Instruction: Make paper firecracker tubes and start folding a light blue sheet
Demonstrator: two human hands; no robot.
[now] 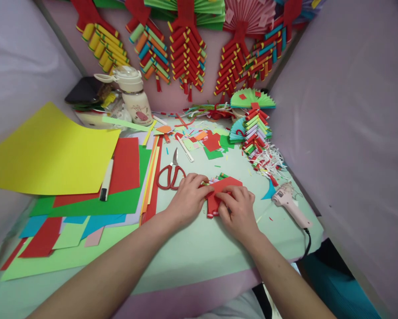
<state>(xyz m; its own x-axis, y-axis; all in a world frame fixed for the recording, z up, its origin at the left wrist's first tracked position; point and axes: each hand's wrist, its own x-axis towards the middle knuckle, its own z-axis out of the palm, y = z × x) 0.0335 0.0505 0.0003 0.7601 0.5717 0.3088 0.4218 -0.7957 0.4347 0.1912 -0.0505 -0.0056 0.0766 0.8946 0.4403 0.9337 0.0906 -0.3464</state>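
Note:
My left hand (187, 197) and my right hand (237, 208) meet at the middle of the pale green table (199, 248). Both press with curled fingers on a red paper piece (223, 186) lying on the table. Small rolled paper tubes in red, green and other colours poke out beneath the red piece. The fingertips of both hands pinch its lower left part. Red-handled scissors (170, 173) lie just left of my left hand.
Coloured paper sheets (52, 155) with a marker (106, 180) cover the left. A pink glue gun (290, 204) lies at the right. Finished firecracker decorations (254, 128) and paper scraps sit behind, a bottle (134, 95) at the back, more decorations on the wall (187, 48).

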